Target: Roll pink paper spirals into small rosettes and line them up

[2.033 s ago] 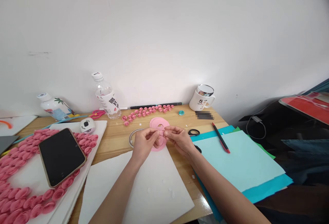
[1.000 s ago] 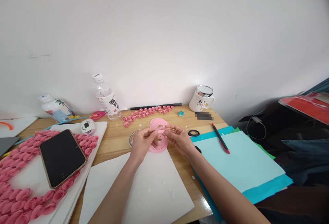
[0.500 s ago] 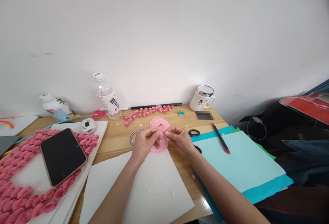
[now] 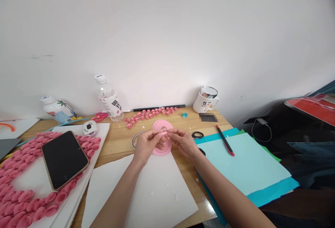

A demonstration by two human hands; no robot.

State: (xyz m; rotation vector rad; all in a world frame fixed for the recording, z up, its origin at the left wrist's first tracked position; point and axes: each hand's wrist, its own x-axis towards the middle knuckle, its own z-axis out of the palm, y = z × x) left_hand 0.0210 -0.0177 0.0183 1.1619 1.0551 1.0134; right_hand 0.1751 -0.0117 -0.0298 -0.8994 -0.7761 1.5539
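Between my fingertips is a small pink paper strip (image 4: 164,134), partly hidden. My left hand (image 4: 147,145) pinches its left end, and my right hand (image 4: 181,141) pinches the right end. Under and behind the hands lie flat pink paper rings (image 4: 167,125), stacked and overlapping on the wooden table. Next to my left hand is a roll of tape (image 4: 134,140), half covered by the hand. A white sheet (image 4: 157,189) with a few small scraps lies beneath my forearms. Behind, rolled pink paper roses (image 4: 148,114) stand in rows, with one teal rose (image 4: 184,115) to their right.
At left, a phone (image 4: 65,160) rests on a white board covered with pink paper roses (image 4: 24,196). A water bottle (image 4: 111,100) and a mug (image 4: 206,100) stand by the wall. Scissors (image 4: 198,135), coloured paper (image 4: 243,161) and a red-black pen (image 4: 225,140) lie at right.
My fingertips have turned slightly, and the pink strip between them now shows more plainly. Both hands stay in nearly the same place.
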